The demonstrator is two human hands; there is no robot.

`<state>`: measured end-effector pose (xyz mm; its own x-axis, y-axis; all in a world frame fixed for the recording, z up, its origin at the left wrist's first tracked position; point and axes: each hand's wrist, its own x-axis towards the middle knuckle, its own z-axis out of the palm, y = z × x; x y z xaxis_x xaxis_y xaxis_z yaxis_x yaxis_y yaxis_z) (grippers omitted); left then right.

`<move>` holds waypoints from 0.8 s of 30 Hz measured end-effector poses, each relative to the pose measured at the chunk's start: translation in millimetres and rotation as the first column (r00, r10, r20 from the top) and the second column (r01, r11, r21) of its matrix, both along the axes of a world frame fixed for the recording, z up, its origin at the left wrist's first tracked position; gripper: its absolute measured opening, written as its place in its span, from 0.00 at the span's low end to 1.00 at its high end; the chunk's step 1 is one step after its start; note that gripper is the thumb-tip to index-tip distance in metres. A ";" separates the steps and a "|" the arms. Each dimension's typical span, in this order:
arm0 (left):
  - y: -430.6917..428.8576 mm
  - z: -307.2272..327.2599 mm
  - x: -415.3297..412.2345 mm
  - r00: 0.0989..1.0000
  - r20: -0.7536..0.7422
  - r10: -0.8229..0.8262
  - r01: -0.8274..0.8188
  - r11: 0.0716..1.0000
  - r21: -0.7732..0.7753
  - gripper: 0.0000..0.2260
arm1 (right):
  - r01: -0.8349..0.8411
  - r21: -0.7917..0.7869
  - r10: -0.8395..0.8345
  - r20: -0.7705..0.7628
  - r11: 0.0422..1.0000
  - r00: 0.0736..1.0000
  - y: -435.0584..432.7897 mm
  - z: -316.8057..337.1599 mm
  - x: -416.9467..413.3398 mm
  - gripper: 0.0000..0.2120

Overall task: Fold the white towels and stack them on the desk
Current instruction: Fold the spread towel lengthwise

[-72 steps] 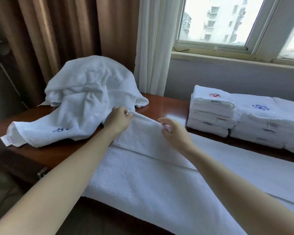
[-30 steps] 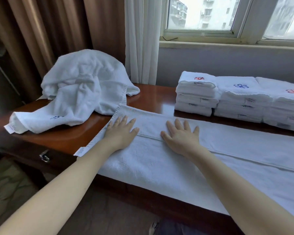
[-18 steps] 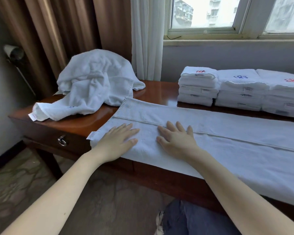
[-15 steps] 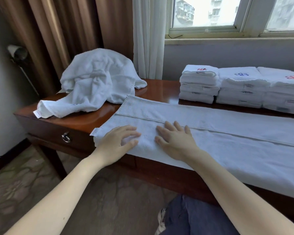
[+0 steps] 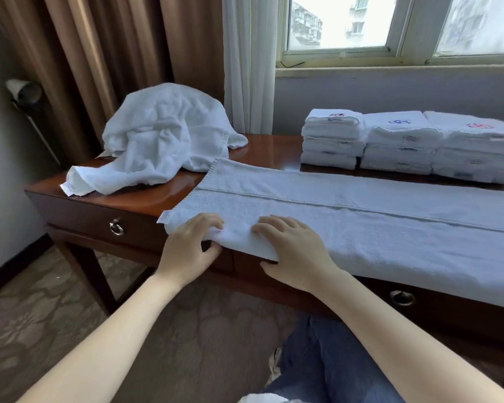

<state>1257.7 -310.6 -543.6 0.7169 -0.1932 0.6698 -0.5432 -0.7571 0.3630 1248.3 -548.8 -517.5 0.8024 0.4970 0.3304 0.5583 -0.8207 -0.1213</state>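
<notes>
Both your hands have slid back across the spread towel (image 5: 361, 225) to its near edge: your left hand (image 5: 190, 248) and right hand (image 5: 293, 253) now pinch that hem (fingers curled on top, thumbs under). It lies lengthwise on the desk (image 5: 146, 196), so the next fold looks ready to lift

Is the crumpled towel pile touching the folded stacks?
No, the crumpled towel pile lies at the desk's left end, with bare wood between it and the folded stacks.

Seemingly a hotel room: brown curtains (image 5: 105, 62) at eleven o'clock, stacks of logo-embroidered white towels (image 5: 402, 141) at two o'clock on a drawered wooden desk (image 5: 79, 213), patterned carpet (image 5: 41, 315) beneath.
</notes>
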 end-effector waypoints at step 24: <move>-48.2 89.6 162.4 0.964 0.080 0.253 -0.265 0.939 0.221 0.11 | 0.448 0.200 -0.482 0.182 0.871 0.857 -69.9 74.1 132.3 0.11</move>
<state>1420.0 -358.8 -454.0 0.7294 -0.1568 0.6659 -0.3299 -0.9333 0.1417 1380.6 -618.7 -443.4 0.8258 0.0165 0.5637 0.1418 -0.9735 -0.1792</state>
